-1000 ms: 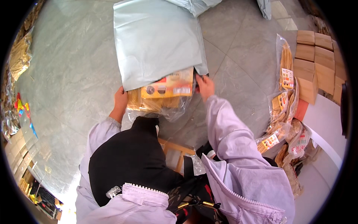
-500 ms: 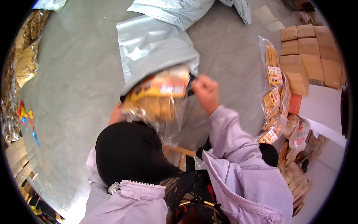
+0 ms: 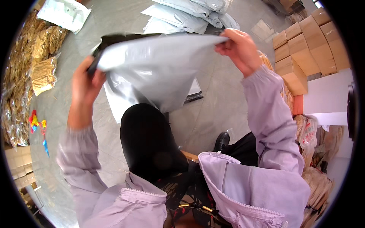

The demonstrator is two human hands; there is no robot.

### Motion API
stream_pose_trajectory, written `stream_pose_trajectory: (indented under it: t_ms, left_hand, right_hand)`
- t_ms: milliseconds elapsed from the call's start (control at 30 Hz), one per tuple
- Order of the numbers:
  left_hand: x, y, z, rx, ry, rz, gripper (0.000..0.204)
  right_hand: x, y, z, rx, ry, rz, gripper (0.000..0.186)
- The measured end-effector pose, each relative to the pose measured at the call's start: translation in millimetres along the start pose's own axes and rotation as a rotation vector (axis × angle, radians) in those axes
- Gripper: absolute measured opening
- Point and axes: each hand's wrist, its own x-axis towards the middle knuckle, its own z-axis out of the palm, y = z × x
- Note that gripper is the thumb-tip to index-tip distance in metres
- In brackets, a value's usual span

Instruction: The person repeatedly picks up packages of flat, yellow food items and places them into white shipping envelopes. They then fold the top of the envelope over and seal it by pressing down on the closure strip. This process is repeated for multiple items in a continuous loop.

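Stretched between my two hands is a grey plastic mailing bag (image 3: pixel 159 57) with a dark lining, lifted above the floor and smeared by motion. My left hand (image 3: pixel 86 79) grips its left upper corner, where the black inside shows. At the other end, the fingers of my right hand (image 3: pixel 240 48) pinch the right upper corner. Whatever lies inside the bag is hidden from sight. Below it on the floor, a white mailing bag (image 3: pixel 115 104) partly shows beside my bent knee, and a black-edged flap (image 3: pixel 194 95) shows to the right.
Filled grey mailing bags (image 3: pixel 178 15) are piled ahead. Packets of brown dried goods (image 3: pixel 42 74) and a white bag (image 3: pixel 65 15) lie on the left, near a coloured ribbon-like item (image 3: pixel 43 133). Cardboard boxes (image 3: pixel 310 41) are stacked at right, with more clear-bagged goods (image 3: pixel 307 133) nearer.
Both hands have risen and spread apart with the mailing bag, its mouth now up and away from me. The clear packet with an orange-yellow label, earlier at the mouth, is out of sight.
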Motion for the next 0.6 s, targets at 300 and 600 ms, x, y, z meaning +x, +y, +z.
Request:
stream_pose_trajectory:
  t_ms: [300, 600]
  left_hand:
    - [42.9, 32.5, -14.4, 0.112, 0.009, 0.321, 0.009]
    - [-27.3, -228.8, -142.5, 0.442, 0.591, -0.529, 0.009]
  right_hand:
    - [47.3, 41.0, 16.0, 0.199, 0.057, -0.269, 0.023]
    - [1.6, 295.1, -51.2, 0.047, 0.268, 0.317, 0.017]
